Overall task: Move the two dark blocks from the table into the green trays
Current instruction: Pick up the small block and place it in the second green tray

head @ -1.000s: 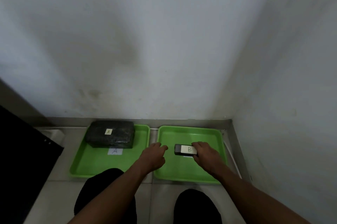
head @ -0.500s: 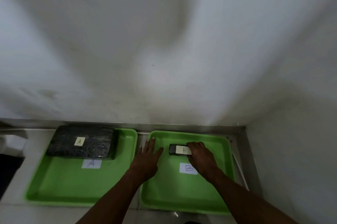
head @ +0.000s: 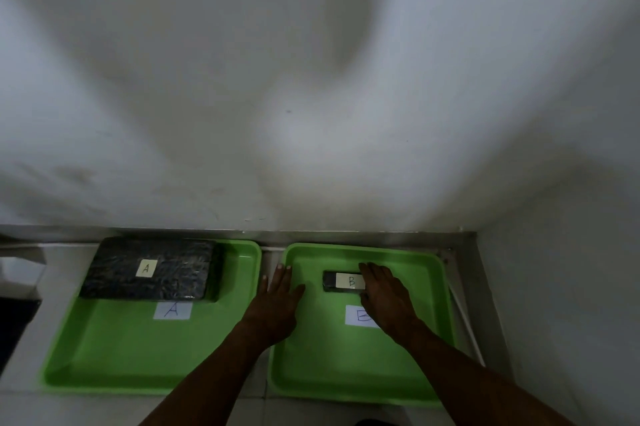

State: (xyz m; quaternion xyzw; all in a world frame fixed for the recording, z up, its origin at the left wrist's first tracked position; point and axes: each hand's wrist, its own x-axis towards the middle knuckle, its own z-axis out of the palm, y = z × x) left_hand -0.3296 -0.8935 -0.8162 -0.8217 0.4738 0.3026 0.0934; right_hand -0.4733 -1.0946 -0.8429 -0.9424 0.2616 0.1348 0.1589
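**Hands at tray B, placement nearly finished**

Head view: the right hand (head: 388, 294) is laid against the small block (head: 343, 282) in the right tray (head: 408, 366); whether it is gripped cannot be told. The left hand (head: 277, 301) is spread flat, holding nothing, on that tray's rim. The large block (head: 149, 269) is seated in the left tray (head: 114, 356). Only withdrawal of the hands seems left.

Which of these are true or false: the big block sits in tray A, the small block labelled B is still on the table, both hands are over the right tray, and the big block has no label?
1. The large dark block lies in the left green tray. True.
2. The small dark block is on the table. False: it lies in the right green tray.
3. The left hand rests at the right tray's left rim, and the right hand touches the small block. True.
4. The large block has no label. False: it bears a label reading A.
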